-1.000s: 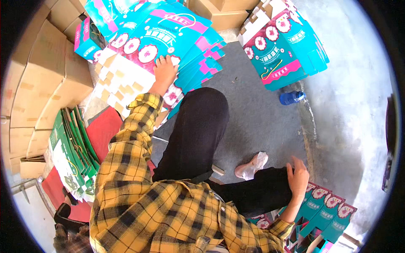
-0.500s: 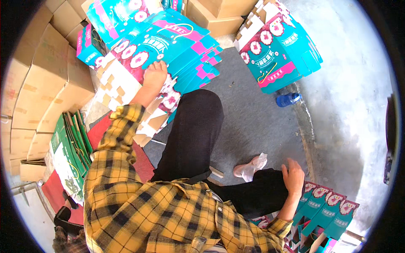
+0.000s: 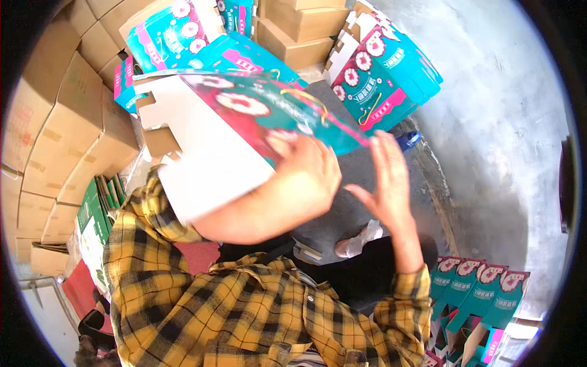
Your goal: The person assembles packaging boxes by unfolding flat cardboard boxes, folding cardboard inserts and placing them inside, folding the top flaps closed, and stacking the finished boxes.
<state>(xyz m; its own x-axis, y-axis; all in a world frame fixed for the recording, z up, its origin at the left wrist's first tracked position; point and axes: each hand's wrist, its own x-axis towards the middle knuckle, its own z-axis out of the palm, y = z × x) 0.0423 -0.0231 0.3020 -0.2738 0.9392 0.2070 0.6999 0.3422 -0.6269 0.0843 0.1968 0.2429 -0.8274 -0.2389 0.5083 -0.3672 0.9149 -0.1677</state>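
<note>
Fingers of the left hand (image 3: pixel 307 176) are curled on the near side of a flat carton (image 3: pixel 244 119) and appear to grip it, though blur softens the contact. Right hand (image 3: pixel 389 183): fingers spread and straight, tips at or just beside the carton's right-hand edge. The carton is held up before the body, its white flaps unfolded. Beside the right sleeve, a row of teal cartons (image 3: pixel 482 292) stands opened out; this portion is judged further along. Green flat cartons (image 3: pixel 92 214) stand at left. Farther off, a teal flat stack (image 3: pixel 247 54) and a leaning stack (image 3: pixel 397 79) are judged untreated. Movement room seems widest over the grey floor (image 3: pixel 425 211), bounded by the wall (image 3: pixel 495 153) and a blue bottle (image 3: pixel 409 140); brown boxes (image 3: pixel 79 122) limit the left
</note>
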